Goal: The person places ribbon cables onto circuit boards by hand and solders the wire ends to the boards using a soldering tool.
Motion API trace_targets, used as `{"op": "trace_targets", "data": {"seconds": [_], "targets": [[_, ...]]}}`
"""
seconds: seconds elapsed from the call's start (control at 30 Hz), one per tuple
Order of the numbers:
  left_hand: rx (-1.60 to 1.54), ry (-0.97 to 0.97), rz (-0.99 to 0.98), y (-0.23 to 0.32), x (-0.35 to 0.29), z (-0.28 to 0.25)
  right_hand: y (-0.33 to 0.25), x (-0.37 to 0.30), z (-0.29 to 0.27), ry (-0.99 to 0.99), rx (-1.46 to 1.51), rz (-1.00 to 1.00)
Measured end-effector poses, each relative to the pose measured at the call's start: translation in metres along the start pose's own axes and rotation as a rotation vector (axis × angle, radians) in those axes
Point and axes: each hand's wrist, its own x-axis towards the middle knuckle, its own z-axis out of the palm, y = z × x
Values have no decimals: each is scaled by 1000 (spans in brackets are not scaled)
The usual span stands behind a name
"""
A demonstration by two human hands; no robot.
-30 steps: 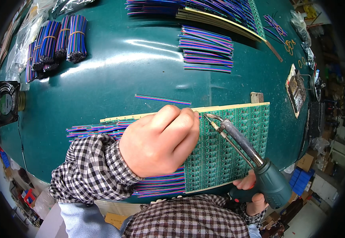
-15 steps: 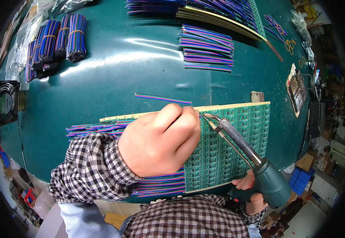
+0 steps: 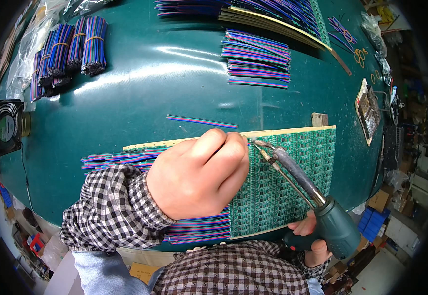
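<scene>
- With the left hand (image 3: 199,174): curled over, back upward, fingers pressed together close to the top edge of the green circuit-board panel (image 3: 292,182); cannot tell the exact thing pinched, fingertips being hidden
- With the right hand (image 3: 318,254): wrapped round the handle of a teal soldering gun (image 3: 339,228), tip just beside the left fingertips, touching the panel or just above, cannot tell which
- Lying flat on the green bench (image 3: 125,108), in front of the body: the panel, pale strip along its far edge
- Reaching leftward from the panel, partly under the left hand and sleeve: multicoloured ribbon wires (image 3: 199,230)
- Just beyond the panel: a single ribbon wire (image 3: 201,121) and a small block (image 3: 319,119)
- Farther off: a loose wire pile (image 3: 258,56), more boards (image 3: 278,29) with wires on top
- At far left: banded wire bundles (image 3: 94,46), a black fan (image 3: 7,121)
- At far right: rubber bands (image 3: 359,57)
</scene>
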Motion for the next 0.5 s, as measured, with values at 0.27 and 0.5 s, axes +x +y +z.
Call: {"op": "trace_targets", "data": {"seconds": [0.27,0.5], "targets": [[13,6,4,0,-1,1,2,-1,-5,-51,-4,-92],[-10,-1,-5,-2,0,0,-2,0,-2,-52,8,-75]]}}
